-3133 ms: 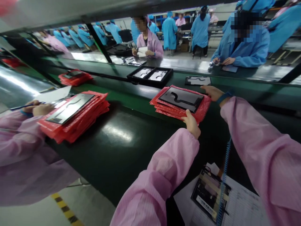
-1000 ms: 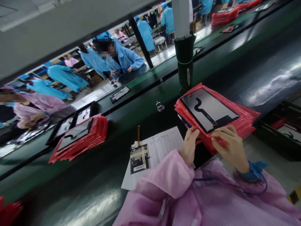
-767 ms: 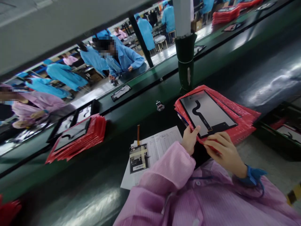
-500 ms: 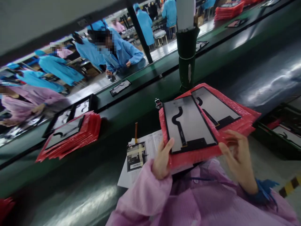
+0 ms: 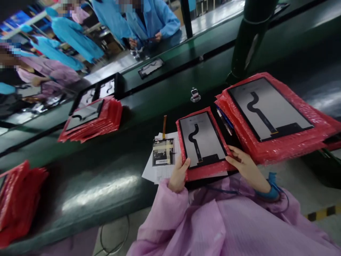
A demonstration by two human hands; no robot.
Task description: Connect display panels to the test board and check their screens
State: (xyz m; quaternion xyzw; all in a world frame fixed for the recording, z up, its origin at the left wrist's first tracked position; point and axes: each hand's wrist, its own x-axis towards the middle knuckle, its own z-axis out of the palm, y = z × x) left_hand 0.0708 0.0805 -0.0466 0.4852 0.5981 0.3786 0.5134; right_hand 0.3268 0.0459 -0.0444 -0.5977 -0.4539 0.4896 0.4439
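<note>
So both hands are on one red bubble-wrap pouch (image 5: 206, 170) with a display panel (image 5: 201, 139) lying on top, grey back up with a black flex cable snaking down it. The left hand (image 5: 179, 175) grips the pouch's near left corner, thumb up on the panel's edge, fingers curled under. The right hand (image 5: 245, 167) pinches the near right corner, fingers closed on the pouch rim. The pouch sits at the near edge of the dark green bench (image 5: 106, 167), partly over a paper form (image 5: 160, 172) that also has a small taped part (image 5: 163, 152) on it. Just to the right is a bigger stack of red pouches (image 5: 287, 145) with another panel (image 5: 269, 108) on top. A second red stack (image 5: 93, 121) sits well off to the left, and people in blue coats (image 5: 157, 17) work across the line.
</note>
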